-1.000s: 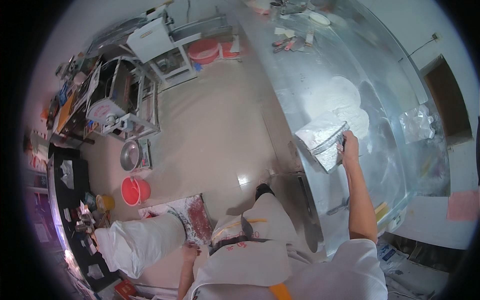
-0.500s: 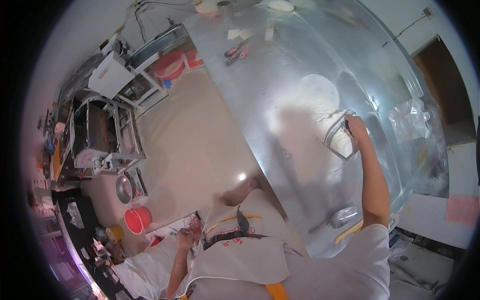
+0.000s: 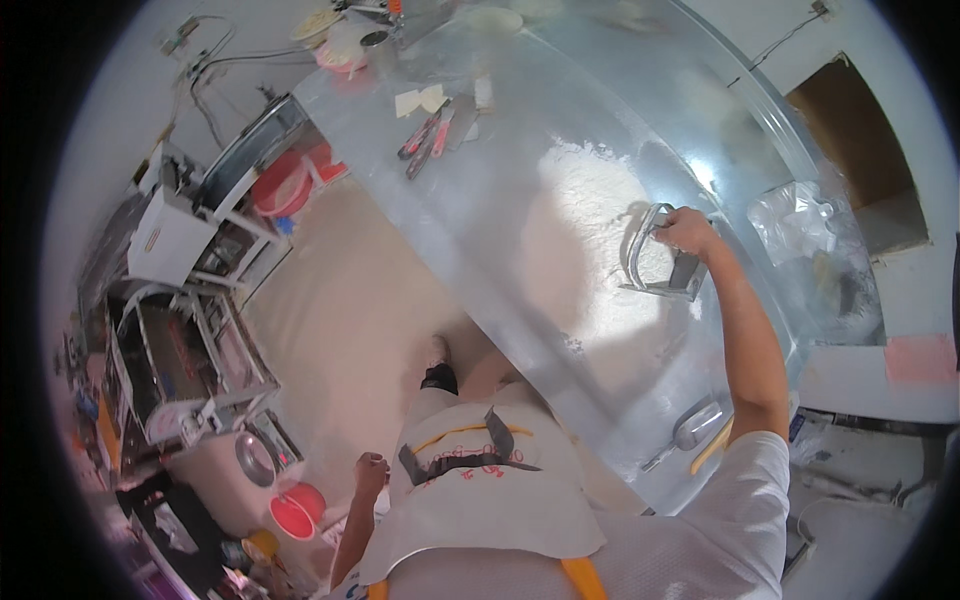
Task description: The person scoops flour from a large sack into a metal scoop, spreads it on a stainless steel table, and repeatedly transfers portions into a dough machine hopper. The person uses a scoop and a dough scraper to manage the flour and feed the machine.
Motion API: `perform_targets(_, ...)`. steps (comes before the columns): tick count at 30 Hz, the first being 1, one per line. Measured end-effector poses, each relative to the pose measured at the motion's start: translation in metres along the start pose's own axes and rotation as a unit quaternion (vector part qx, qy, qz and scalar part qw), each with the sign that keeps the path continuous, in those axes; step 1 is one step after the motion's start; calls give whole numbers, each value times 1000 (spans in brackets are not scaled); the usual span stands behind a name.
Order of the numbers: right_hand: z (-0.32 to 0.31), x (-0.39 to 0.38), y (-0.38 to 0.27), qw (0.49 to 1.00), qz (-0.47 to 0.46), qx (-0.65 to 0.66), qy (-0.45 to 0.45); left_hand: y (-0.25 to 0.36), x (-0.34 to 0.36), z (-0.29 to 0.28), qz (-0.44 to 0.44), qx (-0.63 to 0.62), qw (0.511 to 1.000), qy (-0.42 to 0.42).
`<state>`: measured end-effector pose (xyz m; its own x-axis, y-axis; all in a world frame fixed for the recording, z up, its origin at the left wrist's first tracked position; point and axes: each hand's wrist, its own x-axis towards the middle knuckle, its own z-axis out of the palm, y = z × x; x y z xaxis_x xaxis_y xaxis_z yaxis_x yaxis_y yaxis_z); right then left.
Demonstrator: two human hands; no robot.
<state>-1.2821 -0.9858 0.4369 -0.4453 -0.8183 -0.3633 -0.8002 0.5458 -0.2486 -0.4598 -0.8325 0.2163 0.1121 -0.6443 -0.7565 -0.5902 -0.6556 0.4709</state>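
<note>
My right hand (image 3: 688, 235) is closed on a metal scoop (image 3: 688, 272) with a curved, D-shaped rim. The scoop stands tilted on its edge over the metal table, at the right side of a spread of white flour (image 3: 600, 215). Its far side and my fingertips are partly hidden. Down at my left side hangs my left hand (image 3: 371, 472), away from the table. The fingers there are curled in, and nothing shows in them.
A smaller metal scoop (image 3: 697, 427) lies near my right elbow beside a yellow strip (image 3: 710, 448). Red-handled tools (image 3: 428, 138) lie farther up the metal table (image 3: 430, 215). A clear plastic bag (image 3: 795, 220) rests at the right edge. A red bucket (image 3: 297, 510) stands on the floor.
The scoop has tipped up in my right hand and moved slightly left, and the flour now covers a longer patch. My view has shifted. My left hand is still hanging low.
</note>
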Motion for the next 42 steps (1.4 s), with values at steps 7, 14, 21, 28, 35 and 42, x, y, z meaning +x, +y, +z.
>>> perform_targets(7, -25, -3, -51, 987, 76, -139, -4, 73, 117, -80, 53, 16, 998, -17)
perform_targets(14, -30, -49, -63, 976, 162, -136, 51, 132, 203, -119, 88, 75, 992, -47)
perform_targets(21, -21, -110, -40, 967, 224, -80, 90, 180, 223, -99, 111, 112, 982, -106)
perform_targets(28, -2, -144, 20, 965, 252, -48, 59, 179, 199, -75, 127, 144, 975, -111)
perform_targets(35, 39, -147, 128, 974, 213, -53, 61, 129, 118, -58, 65, 125, 989, -40)
perform_targets(42, 56, -119, 167, 977, 177, -121, -25, 44, 17, -1, -15, 106, 993, -40)
